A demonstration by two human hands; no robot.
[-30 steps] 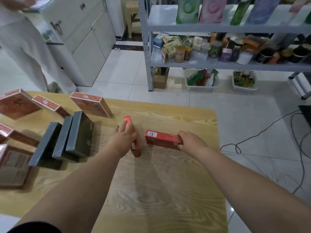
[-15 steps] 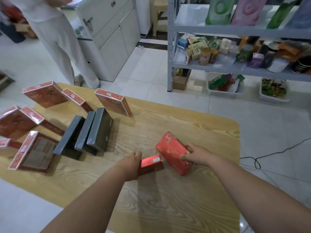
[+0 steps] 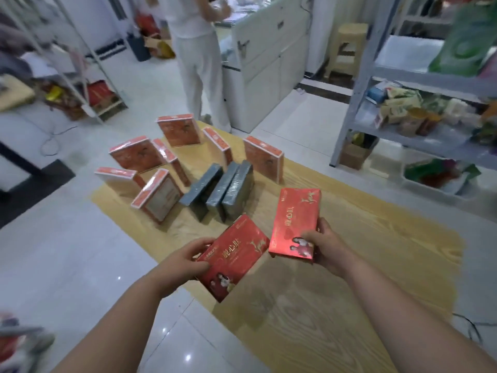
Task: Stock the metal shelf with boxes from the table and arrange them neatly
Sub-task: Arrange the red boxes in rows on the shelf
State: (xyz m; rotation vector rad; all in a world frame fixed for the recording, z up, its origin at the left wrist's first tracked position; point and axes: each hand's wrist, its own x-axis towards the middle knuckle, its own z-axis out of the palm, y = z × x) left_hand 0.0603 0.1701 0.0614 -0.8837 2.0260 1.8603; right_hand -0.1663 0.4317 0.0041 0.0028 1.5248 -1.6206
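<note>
Now, centre frame, the left hand (image 3: 185,258) has its grip clamped on the tilted red box (image 3: 236,254); the right hand (image 3: 326,243) clamps the upright red box (image 3: 294,219) just beside it, both above the counter (image 3: 376,238). Metal shelf (image 3: 357,84) stands upper right.

The left-hand box (image 3: 234,255), gripped by my left hand (image 3: 183,261), and the right-hand box (image 3: 294,219), gripped by my right hand (image 3: 326,246), are glossy red card with metallic gold print. The table (image 3: 349,265) shows pale wood grain with a smooth, dull finish. The grey boxes (image 3: 236,188) carry wrinkled clear film that catches the light; the orange boxes (image 3: 265,158) are film-wrapped and shiny too. The floor tiles (image 3: 80,265) are white, polished and reflective. The metal shelf (image 3: 352,95) is grey-painted, matt. The carton (image 3: 355,154) beneath it is plain brown cardboard.
</note>
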